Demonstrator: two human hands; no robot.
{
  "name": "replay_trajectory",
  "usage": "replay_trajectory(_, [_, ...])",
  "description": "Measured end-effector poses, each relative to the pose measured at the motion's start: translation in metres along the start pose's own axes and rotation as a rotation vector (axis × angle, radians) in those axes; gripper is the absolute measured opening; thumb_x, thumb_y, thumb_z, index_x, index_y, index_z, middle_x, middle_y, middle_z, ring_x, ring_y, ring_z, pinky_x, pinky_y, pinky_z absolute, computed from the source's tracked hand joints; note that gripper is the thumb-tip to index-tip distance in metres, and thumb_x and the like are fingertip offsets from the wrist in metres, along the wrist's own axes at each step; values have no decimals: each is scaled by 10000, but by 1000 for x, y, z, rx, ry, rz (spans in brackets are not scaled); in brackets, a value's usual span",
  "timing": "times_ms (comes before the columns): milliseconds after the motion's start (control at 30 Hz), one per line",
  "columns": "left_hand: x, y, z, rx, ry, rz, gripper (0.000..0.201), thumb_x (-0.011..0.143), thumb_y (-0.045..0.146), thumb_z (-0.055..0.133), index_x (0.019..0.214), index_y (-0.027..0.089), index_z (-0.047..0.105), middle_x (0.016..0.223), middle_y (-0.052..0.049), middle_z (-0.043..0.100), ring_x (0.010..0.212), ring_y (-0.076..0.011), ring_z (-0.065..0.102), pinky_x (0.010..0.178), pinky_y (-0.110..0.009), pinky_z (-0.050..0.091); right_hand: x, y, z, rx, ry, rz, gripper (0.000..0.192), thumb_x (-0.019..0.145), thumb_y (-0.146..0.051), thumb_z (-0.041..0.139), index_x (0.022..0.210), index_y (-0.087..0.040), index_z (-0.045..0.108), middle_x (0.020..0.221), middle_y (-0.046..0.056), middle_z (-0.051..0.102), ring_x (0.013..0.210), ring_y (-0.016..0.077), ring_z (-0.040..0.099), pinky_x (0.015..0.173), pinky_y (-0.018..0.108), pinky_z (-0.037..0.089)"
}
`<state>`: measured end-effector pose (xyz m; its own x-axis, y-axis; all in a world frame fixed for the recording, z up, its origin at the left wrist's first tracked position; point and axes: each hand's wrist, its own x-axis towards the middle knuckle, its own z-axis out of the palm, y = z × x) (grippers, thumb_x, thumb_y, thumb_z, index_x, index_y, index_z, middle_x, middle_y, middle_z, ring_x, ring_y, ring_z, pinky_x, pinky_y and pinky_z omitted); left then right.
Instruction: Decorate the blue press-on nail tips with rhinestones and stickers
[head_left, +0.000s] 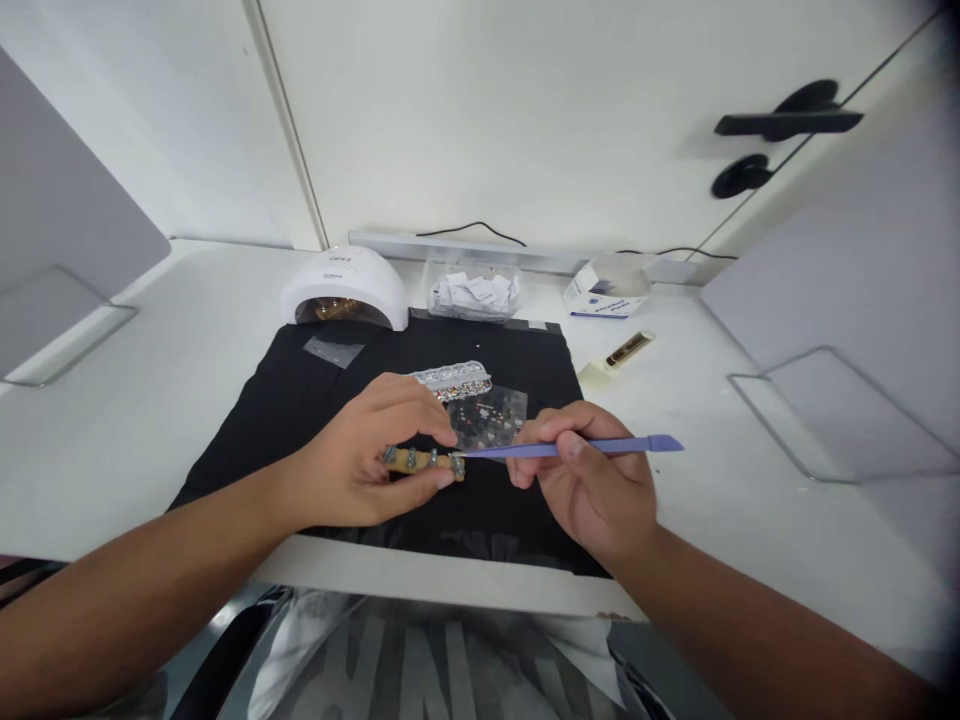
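Between the thumb and fingers of my left hand (375, 450) is a narrow wooden-looking strip (422, 460) with several small dark, shiny pieces in a row, perhaps nail tips. My right hand (600, 475) pinches a slim purple pen-like tool (607, 446). Its fine tip points left and meets, or nearly meets, the strip's right end. Behind my hands lies a clear compartment case (461, 380) of tiny rhinestones, partly covered by my left hand. A transparent sheet (491, 412) with small bits on it lies under the tool.
A black cloth (480, 515) covers the middle of the white table (142, 400). At the back stand a white nail lamp (349, 280), a clear box (474, 292) of white packets and a small open carton (606, 290). A gold-and-white item (628, 349) lies at right. Grey panels flank both sides.
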<state>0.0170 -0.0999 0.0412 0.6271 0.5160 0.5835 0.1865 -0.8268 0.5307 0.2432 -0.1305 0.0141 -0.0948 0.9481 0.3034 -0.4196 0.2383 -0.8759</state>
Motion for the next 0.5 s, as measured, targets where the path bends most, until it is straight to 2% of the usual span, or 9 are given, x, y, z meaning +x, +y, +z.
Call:
replay_trajectory(300, [0, -10, 9, 5, -37, -75, 219, 843, 138, 664, 1035, 195, 577, 908, -43, 688, 844, -165, 623, 810, -363, 458, 6, 10, -9, 90, 32, 141, 117, 875, -326, 666, 830, -220, 690, 595, -3, 650, 527, 158, 609, 505, 295, 487])
replay_trajectory(500, [2, -8, 9, -13, -77, -102, 164, 855, 114, 642, 967, 213, 575, 863, -26, 691, 788, -154, 628, 768, -370, 465, 5, 10, -10, 118, 28, 187, 109, 879, -320, 653, 832, -231, 695, 596, -9, 650, 523, 155, 604, 499, 292, 473])
